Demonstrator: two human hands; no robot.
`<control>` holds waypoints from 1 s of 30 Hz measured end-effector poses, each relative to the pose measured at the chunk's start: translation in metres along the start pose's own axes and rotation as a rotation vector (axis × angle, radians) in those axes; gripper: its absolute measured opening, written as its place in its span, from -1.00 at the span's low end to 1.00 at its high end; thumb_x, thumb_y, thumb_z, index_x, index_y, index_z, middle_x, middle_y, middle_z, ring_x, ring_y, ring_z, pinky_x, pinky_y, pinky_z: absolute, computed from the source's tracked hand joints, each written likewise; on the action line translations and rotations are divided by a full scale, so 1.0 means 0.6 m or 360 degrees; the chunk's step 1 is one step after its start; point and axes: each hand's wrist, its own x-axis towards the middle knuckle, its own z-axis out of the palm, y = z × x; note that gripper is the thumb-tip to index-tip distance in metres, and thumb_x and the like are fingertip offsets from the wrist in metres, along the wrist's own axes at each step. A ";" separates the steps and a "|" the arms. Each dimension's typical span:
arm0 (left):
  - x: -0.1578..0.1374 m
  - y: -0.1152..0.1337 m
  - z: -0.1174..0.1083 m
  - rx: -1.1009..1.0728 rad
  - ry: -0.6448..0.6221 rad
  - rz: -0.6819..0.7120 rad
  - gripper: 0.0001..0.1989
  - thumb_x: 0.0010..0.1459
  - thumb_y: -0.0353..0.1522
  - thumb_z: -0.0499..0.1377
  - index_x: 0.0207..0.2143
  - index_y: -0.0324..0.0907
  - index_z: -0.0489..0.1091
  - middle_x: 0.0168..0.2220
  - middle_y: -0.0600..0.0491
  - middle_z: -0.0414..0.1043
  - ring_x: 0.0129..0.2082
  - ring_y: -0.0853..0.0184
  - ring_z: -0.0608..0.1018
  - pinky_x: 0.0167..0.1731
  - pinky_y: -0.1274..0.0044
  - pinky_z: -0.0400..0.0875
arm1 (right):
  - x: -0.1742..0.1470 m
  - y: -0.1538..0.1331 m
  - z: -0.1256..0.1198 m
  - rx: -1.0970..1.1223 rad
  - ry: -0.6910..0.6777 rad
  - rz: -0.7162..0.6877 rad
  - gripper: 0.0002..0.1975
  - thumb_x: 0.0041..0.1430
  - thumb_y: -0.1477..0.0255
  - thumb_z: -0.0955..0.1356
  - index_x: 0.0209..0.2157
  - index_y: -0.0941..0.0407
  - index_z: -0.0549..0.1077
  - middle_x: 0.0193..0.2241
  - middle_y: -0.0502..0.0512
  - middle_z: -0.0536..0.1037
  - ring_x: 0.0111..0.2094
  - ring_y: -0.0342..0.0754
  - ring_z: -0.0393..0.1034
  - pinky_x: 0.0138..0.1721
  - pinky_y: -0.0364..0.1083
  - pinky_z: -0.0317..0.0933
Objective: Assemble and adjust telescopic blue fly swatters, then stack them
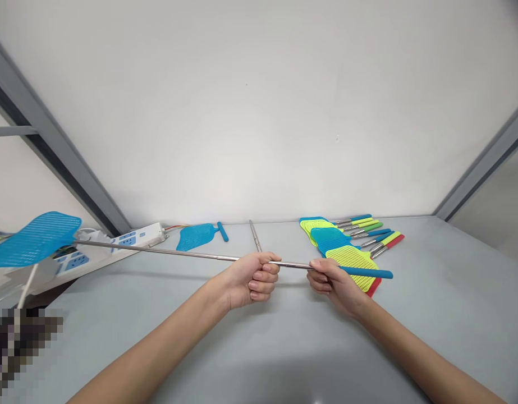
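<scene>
A blue fly swatter with a long metal telescopic rod (170,252) stretches level above the table, its perforated blue head (40,238) at the far left. My left hand (256,278) is closed round the middle of the rod. Close to the blue handle (363,272), my right hand (330,278) pinches the rod's right end. Behind my hands lie a separate blue swatter head (196,236), a short blue handle (222,232) and a loose metal rod (255,234). A pile of blue, yellow and red fly swatters (332,241) lies at the right, partly hidden by the held handle.
A white power strip (147,235) with blue sockets runs along the table's left edge, with cables around it. The grey table (242,348) meets a white wall (259,112) at the back. Grey frame posts (60,134) slant at both sides.
</scene>
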 end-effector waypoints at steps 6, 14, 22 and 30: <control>0.000 0.002 0.000 0.0033 0.0028 0.0013 -0.69 0.04 -0.35 -0.04 -0.69 -0.18 -0.08 -0.79 0.26 -0.21 -0.82 0.57 -0.09 -0.81 0.66 -0.19 | 0.000 0.002 -0.004 -0.0017 0.0002 -0.0017 -0.64 0.06 0.38 0.22 -0.71 0.15 0.00 -0.74 -0.13 -0.03 -0.70 -0.27 -0.22 -0.63 -0.15 -0.36; -0.001 0.004 -0.004 0.0030 0.0011 0.0012 -0.69 0.06 -0.35 -0.06 -0.68 -0.18 -0.09 -0.78 0.26 -0.23 -0.82 0.57 -0.09 -0.81 0.66 -0.19 | -0.003 -0.001 -0.009 0.0011 0.0050 -0.0020 -0.63 0.05 0.37 0.23 -0.72 0.15 0.01 -0.74 -0.13 -0.05 -0.69 -0.27 -0.23 -0.63 -0.15 -0.35; -0.003 0.005 -0.005 0.0025 0.0020 0.0014 -0.68 0.06 -0.35 -0.07 -0.69 -0.18 -0.09 -0.78 0.26 -0.24 -0.83 0.57 -0.09 -0.82 0.66 -0.18 | -0.003 -0.001 -0.010 0.0019 0.0048 -0.0022 -0.63 0.02 0.37 0.25 -0.72 0.14 0.00 -0.74 -0.13 -0.06 -0.69 -0.27 -0.24 -0.63 -0.15 -0.35; 0.007 0.000 0.004 0.0122 0.0140 0.0135 -0.65 0.06 -0.33 -0.07 -0.72 -0.17 -0.12 -0.79 0.26 -0.26 -0.83 0.57 -0.10 -0.82 0.65 -0.19 | 0.000 -0.001 -0.012 0.0031 0.0065 -0.0026 -0.62 0.05 0.36 0.23 -0.72 0.14 0.00 -0.74 -0.12 -0.05 -0.70 -0.27 -0.20 -0.63 -0.15 -0.35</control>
